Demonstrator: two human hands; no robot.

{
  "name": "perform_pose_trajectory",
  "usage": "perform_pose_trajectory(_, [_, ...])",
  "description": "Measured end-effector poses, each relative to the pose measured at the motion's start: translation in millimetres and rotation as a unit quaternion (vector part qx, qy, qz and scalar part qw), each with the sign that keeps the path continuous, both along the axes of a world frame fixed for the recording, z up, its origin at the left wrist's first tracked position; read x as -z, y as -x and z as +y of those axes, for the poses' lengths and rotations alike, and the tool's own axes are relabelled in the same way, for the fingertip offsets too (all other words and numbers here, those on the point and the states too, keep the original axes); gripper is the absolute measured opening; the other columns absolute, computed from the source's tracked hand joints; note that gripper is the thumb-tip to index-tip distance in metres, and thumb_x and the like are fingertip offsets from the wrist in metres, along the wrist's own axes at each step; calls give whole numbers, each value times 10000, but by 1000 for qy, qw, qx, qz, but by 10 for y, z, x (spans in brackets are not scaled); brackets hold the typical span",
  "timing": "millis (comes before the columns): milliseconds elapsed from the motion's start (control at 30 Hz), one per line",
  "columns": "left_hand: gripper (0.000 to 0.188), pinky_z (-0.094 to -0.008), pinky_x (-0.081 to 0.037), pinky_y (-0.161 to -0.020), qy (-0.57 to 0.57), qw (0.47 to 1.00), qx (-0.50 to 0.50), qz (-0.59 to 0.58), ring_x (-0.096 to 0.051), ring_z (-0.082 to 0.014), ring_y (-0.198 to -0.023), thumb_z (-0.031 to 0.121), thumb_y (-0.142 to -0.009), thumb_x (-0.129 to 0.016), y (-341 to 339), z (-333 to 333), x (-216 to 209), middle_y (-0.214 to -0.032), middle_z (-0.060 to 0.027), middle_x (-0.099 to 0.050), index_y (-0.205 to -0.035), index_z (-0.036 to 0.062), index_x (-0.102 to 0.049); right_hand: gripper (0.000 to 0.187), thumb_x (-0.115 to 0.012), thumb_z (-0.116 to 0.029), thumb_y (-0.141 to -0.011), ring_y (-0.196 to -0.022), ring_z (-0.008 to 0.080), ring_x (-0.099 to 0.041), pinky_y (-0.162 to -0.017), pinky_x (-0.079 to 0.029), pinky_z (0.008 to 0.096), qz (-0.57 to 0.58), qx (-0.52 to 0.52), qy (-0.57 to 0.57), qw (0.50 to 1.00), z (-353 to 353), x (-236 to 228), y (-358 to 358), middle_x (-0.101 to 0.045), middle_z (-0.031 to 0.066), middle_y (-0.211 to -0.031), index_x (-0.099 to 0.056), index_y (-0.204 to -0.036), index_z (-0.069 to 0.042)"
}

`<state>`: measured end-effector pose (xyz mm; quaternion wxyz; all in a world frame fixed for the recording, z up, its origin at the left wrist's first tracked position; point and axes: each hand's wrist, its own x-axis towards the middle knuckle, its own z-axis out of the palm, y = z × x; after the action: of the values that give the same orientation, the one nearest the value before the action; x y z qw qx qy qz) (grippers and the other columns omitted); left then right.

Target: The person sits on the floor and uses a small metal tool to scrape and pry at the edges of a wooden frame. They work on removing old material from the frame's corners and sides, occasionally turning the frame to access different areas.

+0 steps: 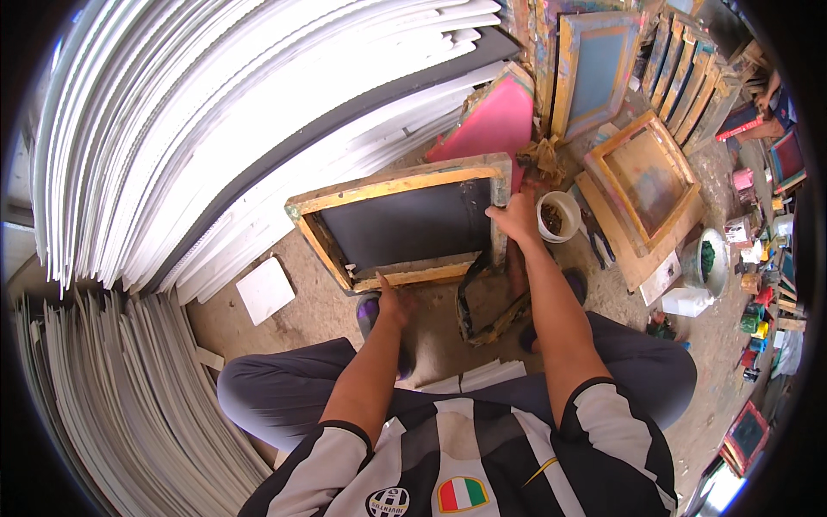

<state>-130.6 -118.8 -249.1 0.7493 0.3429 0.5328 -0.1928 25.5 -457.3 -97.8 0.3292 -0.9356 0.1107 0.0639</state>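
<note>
Above the rough, stained floor [320, 320]: one rectangular wooden screen frame [396, 183], tilted, its timber worn and paint-marked, its dark panel [401, 222] flat and matt. Right hand [516, 217]: closed on the frame's right end, thumb over the inner edge. Left hand [394, 305]: thumb at the lower edge, fingers blurred, grip hard to tell. Step, as judged: steadying the frame; next move calls for firm hold at both ends. Near the right hand: round white tub [572, 211]
</note>
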Motion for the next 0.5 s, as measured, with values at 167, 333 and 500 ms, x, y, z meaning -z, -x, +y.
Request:
perform_pose_trajectory(167, [1081,-525,-361,-1152,18,987,-78,-136,-453,-410,-1384,769,-897,-571,-144,61,-5,-1551,-258,-385,-1601,45,-185,377,-808,-224,-771,-781,327,-731,-706,-590,439,-64,0,-193,979,-205,31,0,-720,177,-901,-710,-1044,18])
perform_pose_trajectory(333, [670,-502,-418,-1087,-107,904,-129,-394,-596,-378,-1201,590,-977,-612,-589,34,-922,-1270,-217,-581,-1266,-2,-490,688,-822,-203,-810,-964,316,-722,-735,-641,431,39,117,-376,918,-54,-173,56,-674,164,-1215,-506,-1400,-48])
perform_pose_trajectory(500, [405,-412,-586,-688,-305,813,-139,-477,-690,-277,-705,364,-929,-740,-1018,67,-2204,-779,-152,-661,-960,-14,-599,788,-827,-251,-848,-1121,348,-662,-825,-630,473,111,198,-480,847,280,483,40,-542,181,-1423,-405,-1464,0])
